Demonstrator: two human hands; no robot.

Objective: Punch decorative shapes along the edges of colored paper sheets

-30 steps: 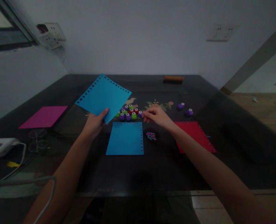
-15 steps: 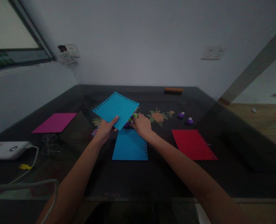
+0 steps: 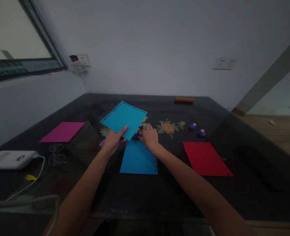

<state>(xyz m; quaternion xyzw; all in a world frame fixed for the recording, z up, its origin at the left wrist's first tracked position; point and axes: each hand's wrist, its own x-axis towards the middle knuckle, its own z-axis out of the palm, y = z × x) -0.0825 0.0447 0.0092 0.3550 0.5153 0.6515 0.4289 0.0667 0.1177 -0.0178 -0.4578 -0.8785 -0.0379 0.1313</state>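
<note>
My left hand (image 3: pixel 114 141) is closed on the lower corner of a blue sheet (image 3: pixel 126 116), thumb on top, holding it tilted above the table. Holes run along two of its edges. Below it a second blue sheet (image 3: pixel 137 160) lies flat on the table. Just beyond that sheet is a cluster of small purple and green toys with eyes (image 3: pixel 140 129), partly covered by the raised sheet. My right hand (image 3: pixel 150 136) curls its fingers around the cluster's right side; its fingertips are partly hidden. Small pink and blue pieces (image 3: pixel 102 143) show beside my left wrist.
A red punched sheet (image 3: pixel 206 159) lies to the right, with two purple toys (image 3: pixel 202 132) behind it. At left are a magenta sheet (image 3: pixel 63 132), clear looped objects (image 3: pixel 56 154) and a white device (image 3: pixel 13 160) with a cable. A brown roll (image 3: pixel 184 99) lies near the wall.
The camera view has tilted slightly, so everything sits a little lower in the picture. My hands keep nearly the same places, the left still holding the blue sheet.
</note>
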